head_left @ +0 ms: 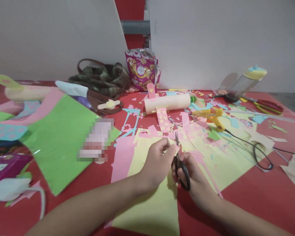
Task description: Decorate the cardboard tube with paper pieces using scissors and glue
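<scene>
My right hand (188,175) grips a pair of black-handled scissors (183,172), their blades pointing away from me. Against the blades, my left hand (159,160) pinches a small pale piece of paper (172,143), mostly covered by the fingers. Below both hands lies a sheet of yellow paper (147,203), with pink paper (123,154) along its left side. Just beyond them rests a cream paper tube (168,103) on its side, with pink star-patterned strips (163,120) attached and a green piece at its right end.
A yellow glue gun (212,115) with a black cord lies to the right, near red-and-yellow pliers (266,105) and a clear bottle (247,85). Green sheets (56,141) lie left. A purple snack bag (142,69) and plaid cloth bag (100,77) stand behind. Paper scraps litter the red table.
</scene>
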`<control>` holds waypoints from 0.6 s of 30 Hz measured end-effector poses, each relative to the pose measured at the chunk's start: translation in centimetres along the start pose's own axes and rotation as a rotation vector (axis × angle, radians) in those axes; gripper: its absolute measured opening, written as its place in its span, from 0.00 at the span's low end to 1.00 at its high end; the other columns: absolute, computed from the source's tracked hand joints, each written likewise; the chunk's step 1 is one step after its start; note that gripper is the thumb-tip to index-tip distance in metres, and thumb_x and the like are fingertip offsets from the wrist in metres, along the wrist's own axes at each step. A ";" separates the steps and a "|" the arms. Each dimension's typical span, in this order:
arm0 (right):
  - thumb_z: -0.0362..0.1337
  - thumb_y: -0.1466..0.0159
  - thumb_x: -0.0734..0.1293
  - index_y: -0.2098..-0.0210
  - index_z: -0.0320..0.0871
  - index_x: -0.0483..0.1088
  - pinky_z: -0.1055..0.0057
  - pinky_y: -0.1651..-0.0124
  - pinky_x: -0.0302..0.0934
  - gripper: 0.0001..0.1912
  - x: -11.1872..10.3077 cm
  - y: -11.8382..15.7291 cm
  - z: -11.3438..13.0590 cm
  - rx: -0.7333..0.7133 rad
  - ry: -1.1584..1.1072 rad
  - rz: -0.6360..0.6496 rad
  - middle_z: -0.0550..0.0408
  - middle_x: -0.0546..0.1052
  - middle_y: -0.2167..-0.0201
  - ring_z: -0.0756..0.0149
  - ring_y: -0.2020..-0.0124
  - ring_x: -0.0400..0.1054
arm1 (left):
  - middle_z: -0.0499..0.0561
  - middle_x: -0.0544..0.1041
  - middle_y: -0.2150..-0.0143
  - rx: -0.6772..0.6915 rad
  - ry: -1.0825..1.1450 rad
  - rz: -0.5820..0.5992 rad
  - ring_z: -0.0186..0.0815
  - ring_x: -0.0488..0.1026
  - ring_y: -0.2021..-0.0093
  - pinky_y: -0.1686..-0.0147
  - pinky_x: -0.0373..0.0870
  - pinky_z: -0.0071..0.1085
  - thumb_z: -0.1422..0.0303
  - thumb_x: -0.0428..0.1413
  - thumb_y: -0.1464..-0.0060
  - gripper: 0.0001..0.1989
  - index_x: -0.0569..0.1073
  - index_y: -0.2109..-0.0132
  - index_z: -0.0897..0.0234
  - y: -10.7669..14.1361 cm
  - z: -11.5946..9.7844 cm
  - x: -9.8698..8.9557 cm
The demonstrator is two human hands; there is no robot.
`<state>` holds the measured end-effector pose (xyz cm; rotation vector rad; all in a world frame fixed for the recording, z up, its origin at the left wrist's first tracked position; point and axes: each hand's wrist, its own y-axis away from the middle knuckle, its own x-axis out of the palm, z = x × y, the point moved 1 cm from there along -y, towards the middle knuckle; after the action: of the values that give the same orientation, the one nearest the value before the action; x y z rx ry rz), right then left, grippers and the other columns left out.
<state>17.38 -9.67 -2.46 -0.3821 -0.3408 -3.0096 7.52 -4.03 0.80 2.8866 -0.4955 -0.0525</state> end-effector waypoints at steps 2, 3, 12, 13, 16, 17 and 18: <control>0.48 0.45 0.61 0.70 0.48 0.51 0.76 0.78 0.51 0.15 -0.3 -0.2 -0.1 -0.041 -0.020 -0.027 0.63 0.62 0.79 0.73 0.79 0.56 | 0.40 0.57 0.85 0.006 -0.018 0.040 0.24 0.58 0.84 0.83 0.55 0.21 0.70 0.46 0.51 0.11 0.56 0.79 0.64 -0.2 -0.2 -0.1; 0.48 0.46 0.62 0.70 0.48 0.52 0.75 0.77 0.52 0.15 -0.5 -0.4 -0.1 -0.074 -0.035 -0.041 0.63 0.62 0.78 0.72 0.78 0.57 | 0.40 0.58 0.84 0.022 -0.035 0.072 0.24 0.59 0.83 0.82 0.56 0.21 0.70 0.46 0.51 0.12 0.56 0.80 0.64 -0.4 -0.4 -0.2; 0.33 0.50 0.67 0.71 0.48 0.57 0.74 0.74 0.58 0.13 -1.8 -1.5 1.3 -0.192 -0.237 -0.231 0.62 0.67 0.72 0.71 0.74 0.63 | 0.41 0.53 0.82 0.088 -0.397 0.370 0.23 0.51 0.82 0.82 0.48 0.21 0.72 0.45 0.54 0.11 0.54 0.82 0.65 -1.4 -1.5 -1.7; 0.32 0.50 0.68 0.71 0.47 0.57 0.75 0.75 0.58 0.13 -1.9 -1.5 1.3 -0.189 -0.228 -0.248 0.62 0.67 0.72 0.72 0.74 0.63 | 0.41 0.53 0.82 0.086 -0.424 0.408 0.24 0.51 0.82 0.82 0.47 0.21 0.71 0.45 0.54 0.11 0.54 0.81 0.65 -1.4 -1.5 -1.7; 0.30 0.52 0.68 0.71 0.48 0.57 0.77 0.77 0.57 0.16 -1.8 -1.4 1.3 -0.161 -0.189 -0.250 0.63 0.67 0.71 0.73 0.76 0.63 | 0.42 0.54 0.82 0.071 -0.497 0.497 0.24 0.52 0.81 0.82 0.48 0.22 0.71 0.45 0.55 0.10 0.54 0.81 0.65 -1.4 -1.4 -1.8; 0.29 0.52 0.68 0.70 0.48 0.57 0.78 0.78 0.56 0.16 -1.8 -1.4 1.2 -0.150 -0.175 -0.237 0.63 0.67 0.71 0.74 0.76 0.62 | 0.42 0.53 0.82 0.076 -0.519 0.516 0.25 0.52 0.81 0.82 0.48 0.21 0.71 0.45 0.56 0.09 0.55 0.81 0.65 -1.4 -1.4 -1.8; 0.29 0.52 0.68 0.70 0.48 0.56 0.78 0.78 0.56 0.16 -1.7 -1.4 1.1 -0.143 -0.163 -0.220 0.63 0.66 0.70 0.75 0.76 0.62 | 0.42 0.53 0.82 0.084 -0.540 0.529 0.25 0.52 0.81 0.82 0.48 0.21 0.71 0.45 0.56 0.09 0.55 0.81 0.65 -1.4 -1.4 -1.8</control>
<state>19.17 -7.98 -2.11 -0.6449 -0.1896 -3.2373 6.40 -1.81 1.90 2.6894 -1.3601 -0.7474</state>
